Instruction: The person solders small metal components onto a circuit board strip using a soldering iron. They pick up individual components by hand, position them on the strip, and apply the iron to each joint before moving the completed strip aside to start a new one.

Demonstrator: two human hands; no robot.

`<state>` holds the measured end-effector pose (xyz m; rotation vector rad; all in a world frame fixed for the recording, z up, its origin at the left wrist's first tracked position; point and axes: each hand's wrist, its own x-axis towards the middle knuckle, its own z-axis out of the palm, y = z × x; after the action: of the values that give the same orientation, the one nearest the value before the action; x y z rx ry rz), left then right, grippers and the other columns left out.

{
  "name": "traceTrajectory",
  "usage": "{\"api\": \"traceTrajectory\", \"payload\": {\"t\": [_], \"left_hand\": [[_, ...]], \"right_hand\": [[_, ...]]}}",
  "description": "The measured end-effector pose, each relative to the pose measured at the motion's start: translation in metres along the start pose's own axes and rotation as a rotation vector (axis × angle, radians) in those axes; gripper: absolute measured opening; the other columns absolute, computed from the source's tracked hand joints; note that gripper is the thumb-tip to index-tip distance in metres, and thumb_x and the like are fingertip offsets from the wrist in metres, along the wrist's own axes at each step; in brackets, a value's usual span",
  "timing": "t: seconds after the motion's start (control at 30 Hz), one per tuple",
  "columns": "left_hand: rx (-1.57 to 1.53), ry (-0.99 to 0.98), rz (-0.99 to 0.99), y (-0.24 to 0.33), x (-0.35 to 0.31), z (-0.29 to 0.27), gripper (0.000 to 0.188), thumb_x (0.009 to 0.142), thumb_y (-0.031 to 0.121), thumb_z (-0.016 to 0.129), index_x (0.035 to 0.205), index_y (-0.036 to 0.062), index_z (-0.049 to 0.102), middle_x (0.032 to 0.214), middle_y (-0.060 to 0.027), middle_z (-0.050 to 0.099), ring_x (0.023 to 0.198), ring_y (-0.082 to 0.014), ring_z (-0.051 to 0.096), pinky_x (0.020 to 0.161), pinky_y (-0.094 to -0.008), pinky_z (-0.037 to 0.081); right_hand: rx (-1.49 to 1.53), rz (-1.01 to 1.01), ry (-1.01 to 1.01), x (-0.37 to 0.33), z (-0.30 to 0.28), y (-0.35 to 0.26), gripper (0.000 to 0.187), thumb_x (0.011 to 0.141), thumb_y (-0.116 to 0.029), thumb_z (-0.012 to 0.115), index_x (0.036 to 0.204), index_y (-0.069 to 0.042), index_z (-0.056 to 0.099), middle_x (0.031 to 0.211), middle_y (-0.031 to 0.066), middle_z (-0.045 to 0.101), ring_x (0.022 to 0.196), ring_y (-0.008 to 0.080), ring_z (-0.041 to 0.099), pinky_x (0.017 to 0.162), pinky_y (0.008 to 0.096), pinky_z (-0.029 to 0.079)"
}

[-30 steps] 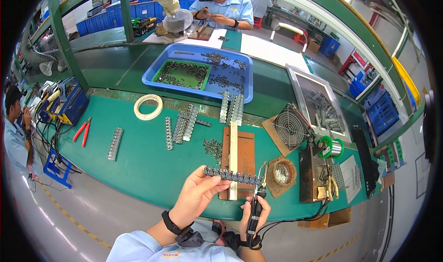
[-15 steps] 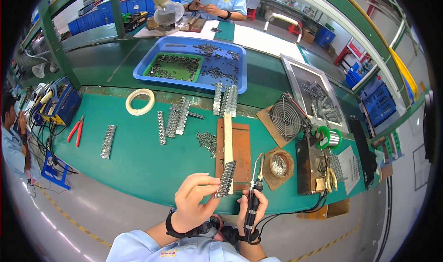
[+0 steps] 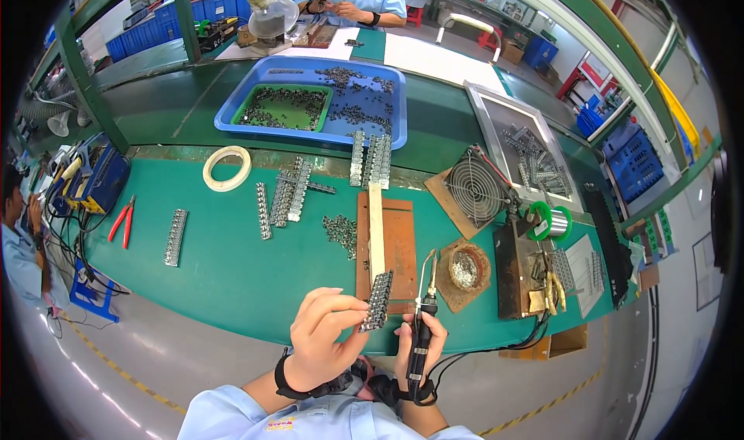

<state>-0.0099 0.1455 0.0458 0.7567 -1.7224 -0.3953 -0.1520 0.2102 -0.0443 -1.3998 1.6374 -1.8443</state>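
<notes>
Between the fingers and thumb of my left hand (image 3: 325,327) is a strip of small metal parts (image 3: 377,300), held tilted near the bench's front edge. My right hand (image 3: 422,347) is wrapped round a black soldering iron (image 3: 419,351), whose tip points up and away from me. A pale wooden bar (image 3: 377,234) lies on a reddish-brown board (image 3: 400,242) just beyond the strip. Several similar strips (image 3: 370,161) stand at the bar's far end. Loose small parts (image 3: 341,234) are heaped left of the board.
A blue tray (image 3: 310,136) with a green tray (image 3: 328,103) of parts lies behind. Left are a tape roll (image 3: 209,178), red-handled pliers (image 3: 122,221) and more strips (image 3: 175,238). Right are a round solder pot (image 3: 479,269), a fan (image 3: 474,188) and a solder wire spool (image 3: 559,221). A co-worker (image 3: 364,2) sits opposite.
The view has shifted slightly, so the bench appears a little further left. Both hands keep their hold on the strip and the soldering iron, nearly unmoved.
</notes>
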Motion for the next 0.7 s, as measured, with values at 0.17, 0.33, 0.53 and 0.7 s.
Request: {"api": "traceTrajectory", "payload": {"t": [0.17,0.33,0.53,0.7], "left_hand": [[0.017,0.001,0.017,-0.001,0.000,0.002,0.025,0.058,-0.003,0.067,0.079,0.0052,0.056,0.080,-0.0061,0.061,0.069,-0.0206,0.058,0.070,-0.0366,0.046],[0.019,-0.007,0.030,-0.001,0.001,0.001,0.025,0.060,-0.006,0.063,0.080,0.0037,0.054,0.076,-0.0081,0.059,0.067,-0.0224,0.056,0.072,-0.0382,0.046],[0.109,0.083,-0.116,-0.020,-0.003,-0.029,0.019,0.065,-0.005,0.063,0.079,0.0020,0.052,0.074,-0.0086,0.058,0.067,-0.0199,0.056,0.067,-0.0318,0.046],[0.234,0.443,-0.485,-0.072,-0.026,-0.083,0.015,0.072,0.001,0.063,0.077,-0.0004,0.050,0.070,-0.0092,0.059,0.061,-0.0142,0.055,0.061,-0.0254,0.045]], "right_hand": [[-0.011,-0.006,0.001,0.001,-0.001,0.002,0.037,0.079,0.005,0.054,0.112,-0.003,0.039,0.091,0.0129,0.055,0.070,0.0132,0.054,0.062,0.0245,0.048],[-0.014,-0.012,-0.005,0.001,0.001,0.002,0.037,0.079,0.005,0.054,0.112,-0.003,0.039,0.092,0.0131,0.055,0.071,0.0137,0.055,0.062,0.0250,0.048],[0.062,0.061,0.018,-0.002,0.002,0.000,0.036,0.080,0.003,0.052,0.113,-0.002,0.039,0.092,0.0133,0.055,0.069,0.0144,0.053,0.062,0.0255,0.047],[0.049,0.121,0.078,-0.003,0.000,-0.007,0.036,0.081,-0.001,0.051,0.114,-0.002,0.038,0.091,0.0132,0.054,0.067,0.0143,0.051,0.063,0.0260,0.045]]}}
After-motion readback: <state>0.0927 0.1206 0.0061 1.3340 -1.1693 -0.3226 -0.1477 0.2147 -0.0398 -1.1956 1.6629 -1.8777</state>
